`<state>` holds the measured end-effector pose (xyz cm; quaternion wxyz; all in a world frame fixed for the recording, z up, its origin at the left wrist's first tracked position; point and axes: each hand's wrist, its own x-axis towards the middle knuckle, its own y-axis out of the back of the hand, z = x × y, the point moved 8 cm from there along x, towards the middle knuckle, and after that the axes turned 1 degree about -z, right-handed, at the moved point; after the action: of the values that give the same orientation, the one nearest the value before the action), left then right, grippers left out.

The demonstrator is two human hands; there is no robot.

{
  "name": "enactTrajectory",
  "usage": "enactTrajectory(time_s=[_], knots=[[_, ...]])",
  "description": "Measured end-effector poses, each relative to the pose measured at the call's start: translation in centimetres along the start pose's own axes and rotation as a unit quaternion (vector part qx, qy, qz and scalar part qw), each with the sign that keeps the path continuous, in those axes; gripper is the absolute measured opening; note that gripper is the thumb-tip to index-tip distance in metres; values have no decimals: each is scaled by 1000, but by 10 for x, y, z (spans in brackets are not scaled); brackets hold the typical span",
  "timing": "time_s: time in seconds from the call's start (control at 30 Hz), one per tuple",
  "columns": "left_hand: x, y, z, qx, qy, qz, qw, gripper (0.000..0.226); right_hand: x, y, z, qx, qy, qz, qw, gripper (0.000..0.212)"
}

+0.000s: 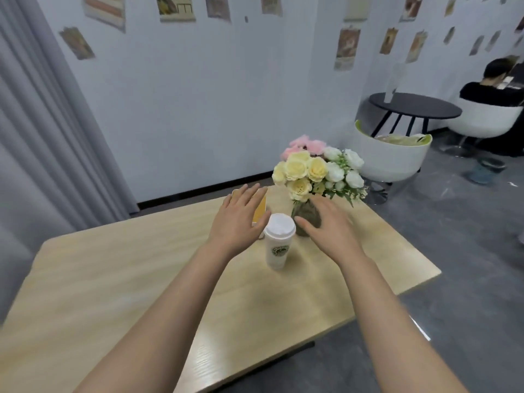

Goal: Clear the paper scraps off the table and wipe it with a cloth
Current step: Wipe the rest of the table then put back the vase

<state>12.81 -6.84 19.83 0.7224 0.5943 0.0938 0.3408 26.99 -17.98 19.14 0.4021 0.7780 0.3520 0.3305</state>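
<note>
Both hands reach over the wooden desk (141,279) with fingers spread, each grip wide open and holding nothing. The left hand (241,219) hovers at 11 o'clock of a white lidded cup (278,242), over a yellow item (260,211); the right hand (329,225) covers a flower vase (304,214) at 1 o'clock. No scraps or cloth can be made out.

The left hand (241,219) covers most of a yellow object (260,212) on the desk (113,265), so its kind cannot be told. The right hand (329,225) hides part of the vase (304,214). The wall pictures (346,43) are blurred.
</note>
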Motion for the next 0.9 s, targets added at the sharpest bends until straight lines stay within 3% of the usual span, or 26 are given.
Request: enactTrajectory(time_s=[0.27, 0.6, 0.8, 0.9], knots=[[18, -55, -43, -95, 103, -53, 989, 54, 41, -80, 19, 50, -41, -96, 993, 60], [47, -145, -51, -278, 249, -170, 912, 54, 81, -142, 65, 140, -130, -156, 969, 51], [41, -153, -65, -357, 300, -151, 872, 36, 87, -157, 56, 169, -128, -166, 963, 43], [33, -143, -87, -364, 311, -131, 868, 35, 90, -160, 31, 173, -102, -167, 965, 40]])
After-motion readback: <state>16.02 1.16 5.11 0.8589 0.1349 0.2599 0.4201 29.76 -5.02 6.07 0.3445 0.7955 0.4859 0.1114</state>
